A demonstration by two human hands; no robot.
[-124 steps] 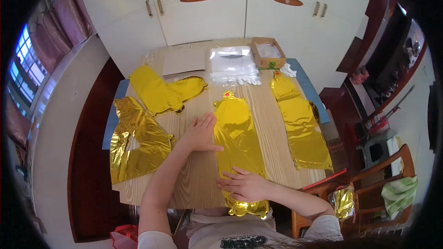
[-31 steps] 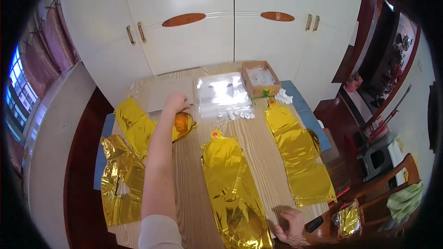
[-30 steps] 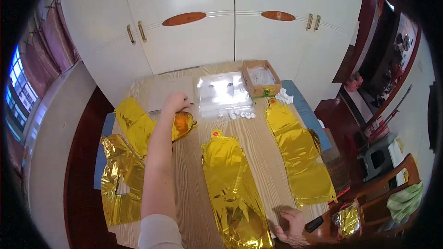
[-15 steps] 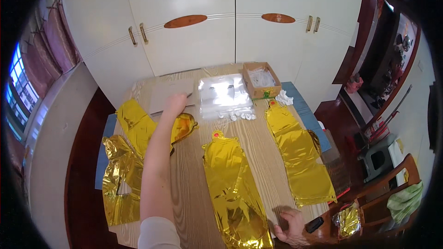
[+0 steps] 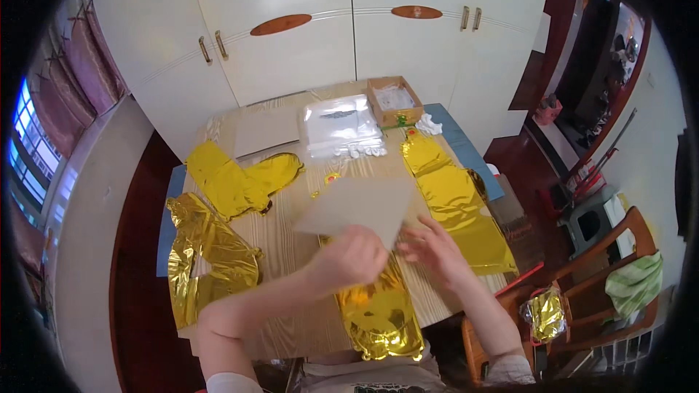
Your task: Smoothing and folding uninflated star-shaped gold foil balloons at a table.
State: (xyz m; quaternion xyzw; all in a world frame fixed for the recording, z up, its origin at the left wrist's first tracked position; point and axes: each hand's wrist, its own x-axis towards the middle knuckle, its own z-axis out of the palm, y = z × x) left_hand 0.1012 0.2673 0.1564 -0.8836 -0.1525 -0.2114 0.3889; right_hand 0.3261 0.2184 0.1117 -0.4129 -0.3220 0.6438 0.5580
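My left hand (image 5: 353,256) is closed on the near edge of a thin grey card sheet (image 5: 364,200), which it holds tilted above the table. Just right of the sheet, my right hand (image 5: 437,253) has its fingers spread and seems to hold nothing. Beneath the sheet lies a flat gold foil balloon (image 5: 378,320), its upper middle hidden by the sheet and my left hand. To the right is another gold foil balloon (image 5: 462,222). Two more lie at the left: a bent gold balloon (image 5: 218,178) and a crinkled gold balloon (image 5: 207,240).
On the wood-grain table (image 5: 284,258), more grey card (image 5: 268,133) lies at the back left. Beside it are clear plastic bags (image 5: 338,131), a cardboard box (image 5: 400,115) and crumpled white tissue (image 5: 428,124). A wooden chair (image 5: 626,233) stands right, and white cupboards (image 5: 291,58) stand behind.
My left hand has come back from the card at the back left, bringing a sheet over the middle balloon. My right hand has lifted from the near right table edge toward the sheet.
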